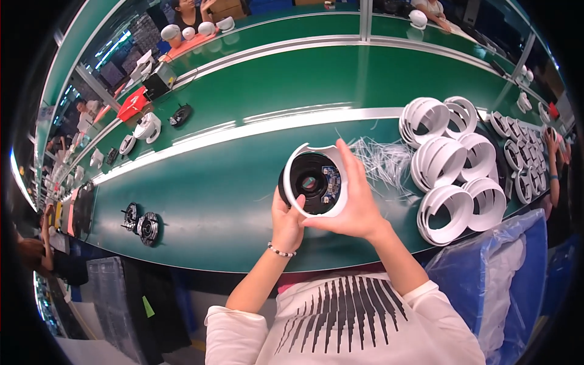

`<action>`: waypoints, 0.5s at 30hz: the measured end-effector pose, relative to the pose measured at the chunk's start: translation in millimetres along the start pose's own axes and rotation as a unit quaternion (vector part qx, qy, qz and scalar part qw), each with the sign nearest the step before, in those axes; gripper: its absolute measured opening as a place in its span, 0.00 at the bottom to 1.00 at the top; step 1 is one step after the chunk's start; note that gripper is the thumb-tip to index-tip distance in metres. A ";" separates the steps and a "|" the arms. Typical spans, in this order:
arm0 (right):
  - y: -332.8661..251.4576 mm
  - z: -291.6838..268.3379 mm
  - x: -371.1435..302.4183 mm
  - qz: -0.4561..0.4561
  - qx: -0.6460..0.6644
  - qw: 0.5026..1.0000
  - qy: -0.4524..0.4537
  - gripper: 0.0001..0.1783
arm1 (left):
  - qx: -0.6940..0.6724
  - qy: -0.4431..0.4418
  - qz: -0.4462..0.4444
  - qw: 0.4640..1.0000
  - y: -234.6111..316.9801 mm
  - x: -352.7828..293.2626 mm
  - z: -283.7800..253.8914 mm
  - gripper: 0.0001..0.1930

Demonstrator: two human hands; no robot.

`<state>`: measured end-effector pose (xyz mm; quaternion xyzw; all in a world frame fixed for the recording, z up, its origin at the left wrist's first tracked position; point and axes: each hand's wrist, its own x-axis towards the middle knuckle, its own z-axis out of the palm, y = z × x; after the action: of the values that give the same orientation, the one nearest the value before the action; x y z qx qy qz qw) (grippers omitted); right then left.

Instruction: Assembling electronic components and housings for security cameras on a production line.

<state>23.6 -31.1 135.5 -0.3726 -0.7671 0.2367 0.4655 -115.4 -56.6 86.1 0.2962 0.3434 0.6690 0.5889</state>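
Fingers of both hands [359, 210] clasp a white ring [316, 182] around a black camera module [309, 181].

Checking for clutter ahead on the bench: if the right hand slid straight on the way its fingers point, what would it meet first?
The right hand points up and slightly left, gripping the white ring around the black camera module. Beyond its fingertips lies bare green belt, then probably the silver rail; depth is unclear.

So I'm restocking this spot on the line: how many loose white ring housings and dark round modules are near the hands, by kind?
White plastic ring housings stacked to the right: 6
Dark round lens modules lying on the green belt: 2
White-ringed black lens unit held by left hand and right hand: 1
Total: 9
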 end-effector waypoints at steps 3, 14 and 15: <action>6.3 -6.8 -8.8 -0.050 -0.015 0.999 0.008 0.64 | 0.060 -0.068 0.046 0.995 -2.7 -11.1 4.6 0.29; 11.6 -14.4 -32.5 -0.078 0.041 0.995 -0.039 0.62 | -0.148 -0.172 -0.144 0.963 7.4 -32.6 13.4 0.35; 10.7 -14.6 -35.3 -0.072 0.056 0.995 -0.038 0.62 | -0.148 -0.176 -0.139 0.963 6.4 -34.1 17.0 0.34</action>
<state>50.5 -52.3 115.6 -0.2810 -0.7944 0.2590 0.4720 -101.1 -88.9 101.5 0.2681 0.1687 0.5613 0.7646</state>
